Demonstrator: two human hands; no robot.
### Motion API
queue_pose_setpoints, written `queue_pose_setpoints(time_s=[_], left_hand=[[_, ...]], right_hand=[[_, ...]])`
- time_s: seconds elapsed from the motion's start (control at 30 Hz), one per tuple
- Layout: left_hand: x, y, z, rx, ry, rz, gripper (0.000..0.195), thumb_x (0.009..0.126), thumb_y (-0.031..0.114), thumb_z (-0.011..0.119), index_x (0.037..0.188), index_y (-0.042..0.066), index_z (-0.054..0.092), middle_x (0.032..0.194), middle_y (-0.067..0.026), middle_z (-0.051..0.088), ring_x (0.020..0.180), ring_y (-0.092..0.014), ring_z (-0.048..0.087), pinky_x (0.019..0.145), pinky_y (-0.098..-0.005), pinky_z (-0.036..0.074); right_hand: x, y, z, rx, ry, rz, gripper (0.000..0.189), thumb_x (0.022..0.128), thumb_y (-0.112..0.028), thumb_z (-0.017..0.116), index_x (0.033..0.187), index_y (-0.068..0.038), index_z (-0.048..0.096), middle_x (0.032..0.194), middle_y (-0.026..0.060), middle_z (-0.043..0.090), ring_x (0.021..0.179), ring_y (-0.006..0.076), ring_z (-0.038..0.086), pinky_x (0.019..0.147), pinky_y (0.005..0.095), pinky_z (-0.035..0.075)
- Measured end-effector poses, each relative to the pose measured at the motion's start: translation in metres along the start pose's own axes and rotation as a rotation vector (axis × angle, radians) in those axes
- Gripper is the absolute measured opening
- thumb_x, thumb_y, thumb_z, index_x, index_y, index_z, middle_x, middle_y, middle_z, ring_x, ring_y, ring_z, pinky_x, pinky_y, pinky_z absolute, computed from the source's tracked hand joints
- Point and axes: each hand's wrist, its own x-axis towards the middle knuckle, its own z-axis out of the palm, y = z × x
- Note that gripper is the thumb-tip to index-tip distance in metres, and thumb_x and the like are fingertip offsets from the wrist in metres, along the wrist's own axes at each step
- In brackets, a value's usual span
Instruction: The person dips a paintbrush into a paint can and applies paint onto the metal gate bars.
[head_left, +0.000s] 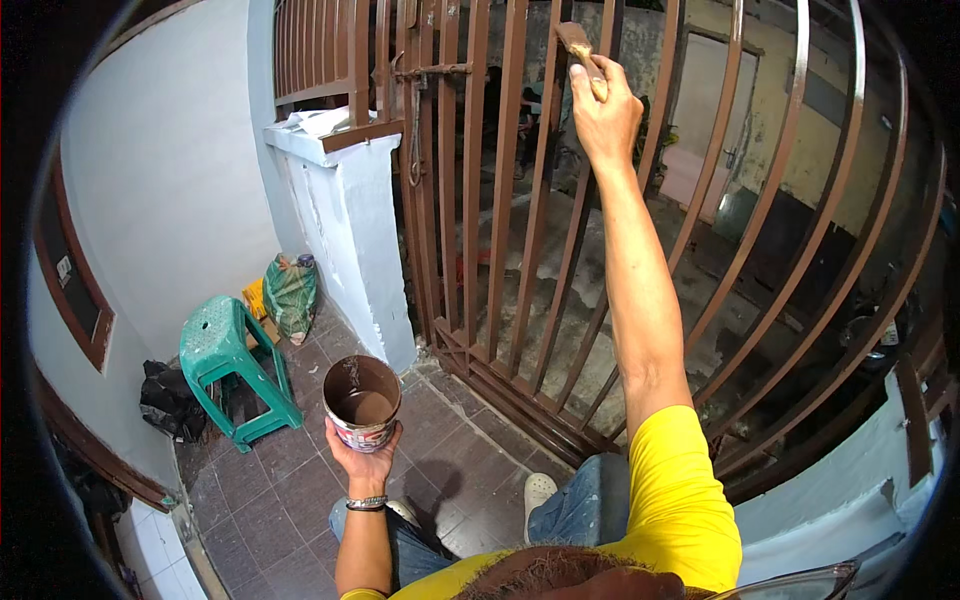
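Note:
My right hand (609, 112) is raised at the upper middle and grips the handle of a paintbrush (576, 39). The brown-coated bristles are at an upright bar of a brown metal gate (538, 172); whether they touch it, I cannot tell. Low on the left, my left hand (366, 457) holds a paint can (363, 435) from beneath, its mouth facing up. Brown paint (364, 407) lies inside, and the can's inner wall is coated brown. The gate has a sliding bolt (435, 71) near its left side.
A green plastic stool (217, 360) stands on the tiled floor (285, 487), beside a black plastic bag (171, 401) and a green sack (291, 296). Papers (322, 120) lie on a pale masonry pillar (375, 247) left of the gate. My shoe (538, 495) is near the gate's bottom rail.

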Motion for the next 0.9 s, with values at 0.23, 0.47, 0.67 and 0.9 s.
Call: queue_pose_setpoints(time_s=[0.23,0.47,0.67,0.9], left_hand=[[-0.008,0.0,0.013,0.036,0.085,0.002,0.069,0.08,0.066,0.04,0.129,0.019,0.046,0.126,-0.0093,0.051,0.108,-0.029,0.05,0.084,-0.0501,0.046],[-0.008,0.0,0.009,0.042,0.017,0.002,0.068,0.079,0.066,0.042,0.128,0.019,0.047,0.125,-0.0079,0.051,0.108,-0.028,0.05,0.082,-0.0489,0.047],[-0.009,0.0,0.009,0.028,0.003,-0.019,0.067,0.079,0.066,0.042,0.127,0.019,0.048,0.124,-0.0078,0.052,0.103,-0.028,0.052,0.078,-0.0473,0.048],[-0.008,-0.002,0.01,0.023,0.022,-0.029,0.067,0.08,0.066,0.041,0.127,0.019,0.048,0.123,-0.0081,0.052,0.101,-0.029,0.053,0.077,-0.0461,0.049]], right_hand=[[-0.012,-0.006,0.029,0.898,0.171,0.558,0.031,0.095,-0.025,0.053,0.11,0.001,0.049,0.097,0.0164,0.066,0.048,0.0112,0.059,0.039,0.0229,0.047],[-0.013,-0.002,0.034,0.903,0.208,0.572,0.029,0.096,-0.025,0.051,0.109,0.0,0.048,0.099,0.0164,0.064,0.047,0.011,0.058,0.039,0.0227,0.047],[-0.02,-0.007,0.035,0.886,0.221,0.467,0.032,0.095,-0.027,0.051,0.112,0.0,0.046,0.101,0.0147,0.064,0.048,0.0104,0.058,0.04,0.023,0.047],[-0.025,-0.003,0.038,0.839,0.173,0.582,0.029,0.095,-0.024,0.052,0.109,0.001,0.047,0.097,0.015,0.065,0.049,0.0125,0.059,0.042,0.0244,0.047]])
